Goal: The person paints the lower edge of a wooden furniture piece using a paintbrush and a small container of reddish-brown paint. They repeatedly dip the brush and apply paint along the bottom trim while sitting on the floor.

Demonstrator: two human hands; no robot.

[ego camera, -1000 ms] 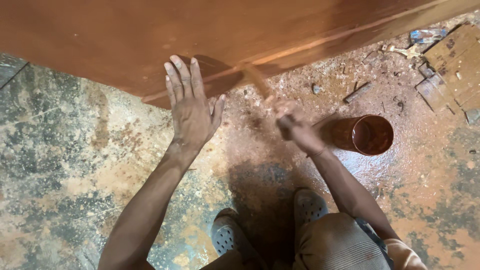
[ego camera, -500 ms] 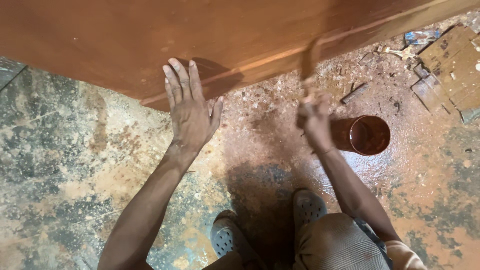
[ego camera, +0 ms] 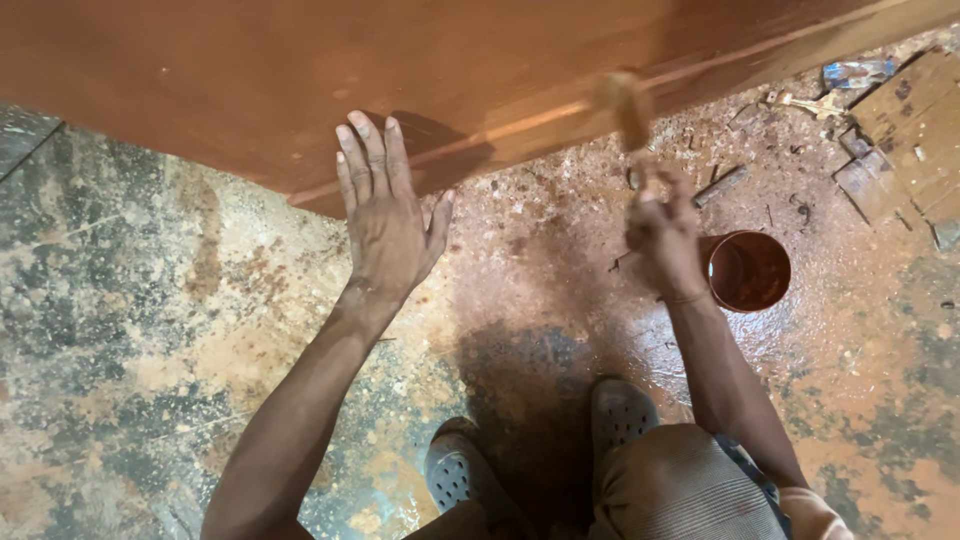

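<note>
In the head view, the right hand (ego camera: pixel 665 240) is gripping a brush (ego camera: pixel 625 105), fingers closed on the handle, its long axis running up from the fist to the wooden panel (ego camera: pixel 300 70). The left hand (ego camera: pixel 385 215) is lying flat, fingers spread, on the panel's lower edge.

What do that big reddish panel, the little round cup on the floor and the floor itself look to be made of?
Big panel: probably wood, coated glossy reddish-brown; a moulded edge line shows. Cup: unclear, perhaps plastic or metal, round and stained the same brown inside. Floor: looks like rough concrete, mottled grey and blotched with brown stain.
</note>
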